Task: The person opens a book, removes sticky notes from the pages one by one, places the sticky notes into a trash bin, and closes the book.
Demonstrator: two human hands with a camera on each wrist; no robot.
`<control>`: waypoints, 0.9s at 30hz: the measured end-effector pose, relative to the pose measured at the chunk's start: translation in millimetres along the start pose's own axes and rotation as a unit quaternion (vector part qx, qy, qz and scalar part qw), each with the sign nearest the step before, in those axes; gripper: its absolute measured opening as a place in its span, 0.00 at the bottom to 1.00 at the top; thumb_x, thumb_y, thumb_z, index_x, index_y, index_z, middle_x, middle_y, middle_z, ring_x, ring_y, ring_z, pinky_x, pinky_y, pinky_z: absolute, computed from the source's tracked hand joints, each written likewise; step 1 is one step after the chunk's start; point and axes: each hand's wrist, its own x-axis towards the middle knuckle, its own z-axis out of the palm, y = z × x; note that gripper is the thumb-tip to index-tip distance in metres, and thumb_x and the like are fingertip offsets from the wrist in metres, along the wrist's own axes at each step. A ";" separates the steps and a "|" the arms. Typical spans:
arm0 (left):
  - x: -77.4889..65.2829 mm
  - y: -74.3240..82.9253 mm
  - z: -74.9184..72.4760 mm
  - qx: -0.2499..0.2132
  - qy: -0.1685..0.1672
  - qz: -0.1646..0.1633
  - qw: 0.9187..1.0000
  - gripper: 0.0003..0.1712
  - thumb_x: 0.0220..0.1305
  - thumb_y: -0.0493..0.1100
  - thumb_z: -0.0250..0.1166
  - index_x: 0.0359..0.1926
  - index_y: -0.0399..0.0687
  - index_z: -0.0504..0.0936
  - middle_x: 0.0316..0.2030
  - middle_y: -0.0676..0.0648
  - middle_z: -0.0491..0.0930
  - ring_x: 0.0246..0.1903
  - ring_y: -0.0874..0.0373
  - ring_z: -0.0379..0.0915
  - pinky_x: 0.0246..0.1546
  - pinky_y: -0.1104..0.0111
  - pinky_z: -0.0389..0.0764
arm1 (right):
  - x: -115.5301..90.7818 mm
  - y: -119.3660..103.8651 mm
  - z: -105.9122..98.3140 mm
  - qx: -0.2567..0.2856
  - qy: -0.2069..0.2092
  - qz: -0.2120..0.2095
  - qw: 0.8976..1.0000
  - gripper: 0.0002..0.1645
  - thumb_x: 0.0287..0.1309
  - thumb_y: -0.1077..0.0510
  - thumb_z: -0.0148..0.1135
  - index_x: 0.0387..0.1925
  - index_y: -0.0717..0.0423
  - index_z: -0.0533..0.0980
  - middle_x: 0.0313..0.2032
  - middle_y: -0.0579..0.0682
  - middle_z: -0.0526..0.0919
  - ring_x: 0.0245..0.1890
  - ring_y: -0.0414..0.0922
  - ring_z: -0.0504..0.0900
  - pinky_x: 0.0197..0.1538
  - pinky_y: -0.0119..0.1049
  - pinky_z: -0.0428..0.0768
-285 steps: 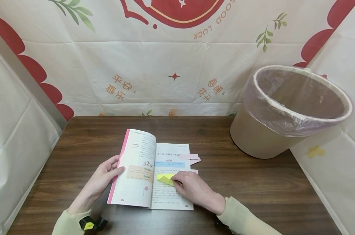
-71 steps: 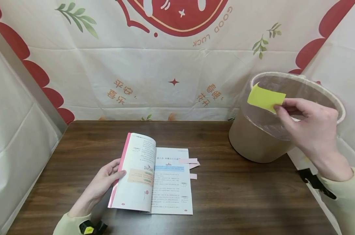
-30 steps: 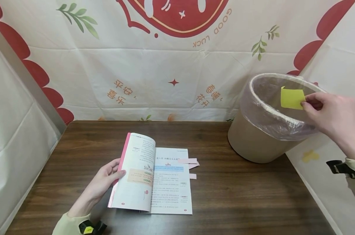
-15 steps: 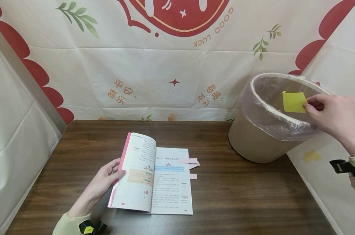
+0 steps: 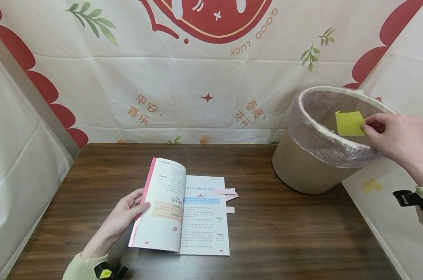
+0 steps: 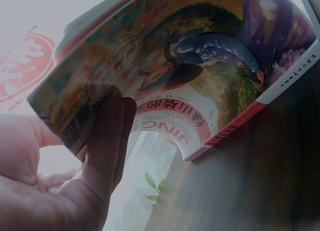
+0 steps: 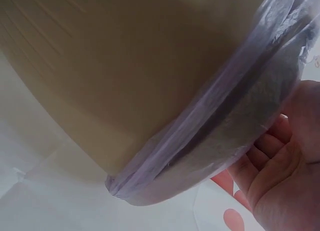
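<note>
Yellow note (image 5: 349, 124) in right grip (image 5: 396, 134)

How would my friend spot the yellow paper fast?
Find the big beige bin lined with plastic, right of the book. At its opening, the right hand pinches the paper. It's bright yellow, unlike the pale pink strips poking from the book.
</note>
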 end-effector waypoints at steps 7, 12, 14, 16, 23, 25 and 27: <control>-0.1 0.3 0.6 0.000 0.003 -0.002 1.000 0.35 0.67 0.42 0.61 0.69 0.34 0.58 0.53 0.35 0.77 0.43 0.46 0.80 0.40 0.58 0.81 | -0.4 0.5 1.2 -0.003 -0.002 -0.015 1.000 0.15 0.56 0.60 0.60 0.37 0.70 0.80 0.28 0.64 0.83 0.29 0.61 0.77 0.27 0.45 0.66; 0.1 0.6 1.1 -0.001 0.002 0.000 1.000 0.35 0.66 0.42 0.61 0.69 0.34 0.58 0.53 0.35 0.76 0.44 0.46 0.80 0.40 0.58 0.81 | -1.4 1.3 1.0 -0.008 0.003 -0.027 1.000 0.14 0.55 0.59 0.60 0.36 0.68 0.81 0.27 0.61 0.83 0.25 0.53 0.78 0.27 0.44 0.66; 0.1 0.6 1.1 -0.001 0.001 0.001 1.000 0.35 0.66 0.42 0.61 0.69 0.34 0.58 0.53 0.35 0.76 0.43 0.46 0.80 0.40 0.58 0.81 | -1.7 1.9 0.3 -0.007 0.004 -0.032 0.999 0.14 0.55 0.58 0.60 0.36 0.66 0.82 0.26 0.58 0.83 0.22 0.41 0.75 0.27 0.43 0.66; 0.2 0.6 1.1 0.000 0.000 0.002 1.000 0.35 0.66 0.42 0.61 0.69 0.34 0.58 0.53 0.35 0.77 0.43 0.46 0.80 0.40 0.58 0.81 | -2.1 2.5 -0.4 -0.004 0.006 -0.034 0.999 0.13 0.55 0.57 0.60 0.35 0.64 0.83 0.26 0.56 0.84 0.21 0.29 0.70 0.26 0.39 0.66; 0.5 0.6 1.3 -0.001 0.001 0.003 1.000 0.35 0.66 0.42 0.61 0.69 0.34 0.58 0.53 0.35 0.77 0.44 0.46 0.80 0.41 0.57 0.81 | -5.4 -0.8 -3.1 0.004 0.010 -0.025 1.000 0.14 0.56 0.55 0.60 0.36 0.62 0.83 0.27 0.56 0.84 0.21 0.15 0.59 0.24 0.34 0.64; 0.4 0.6 1.3 -0.001 0.001 0.003 1.000 0.35 0.66 0.42 0.61 0.69 0.34 0.58 0.53 0.35 0.77 0.44 0.46 0.80 0.41 0.57 0.81 | -7.6 -4.3 -4.6 0.011 0.020 -0.021 1.000 0.15 0.56 0.54 0.61 0.37 0.62 0.83 0.28 0.57 0.84 0.22 0.13 0.57 0.25 0.33 0.63; 0.2 0.5 1.3 -0.002 0.001 0.003 1.000 0.35 0.66 0.42 0.61 0.69 0.34 0.58 0.53 0.35 0.77 0.44 0.46 0.80 0.41 0.57 0.81 | -10.1 -9.8 -7.1 0.021 0.030 -0.020 0.999 0.15 0.56 0.54 0.61 0.38 0.61 0.83 0.29 0.59 0.84 0.22 0.10 0.55 0.25 0.31 0.62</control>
